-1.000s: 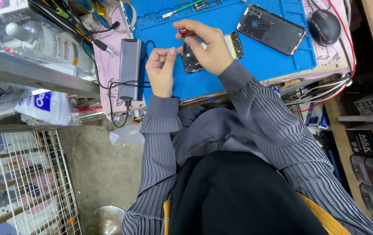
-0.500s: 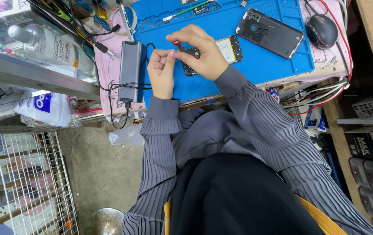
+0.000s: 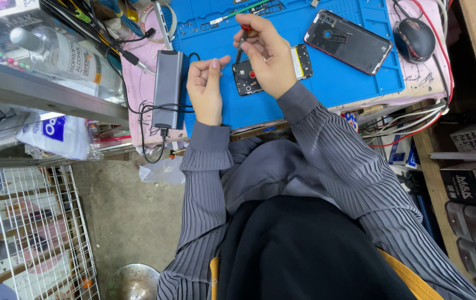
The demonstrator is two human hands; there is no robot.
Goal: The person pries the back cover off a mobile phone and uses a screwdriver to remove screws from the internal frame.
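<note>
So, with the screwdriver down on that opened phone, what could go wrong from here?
1. The right hand works a red-tipped screwdriver on the opened phone; a slip could gouge the exposed board.
2. The left hand is beside the phone rather than on it, so the phone might shift on the blue mat.
3. The back cover lies near the working elbow and could get knocked.
</note>
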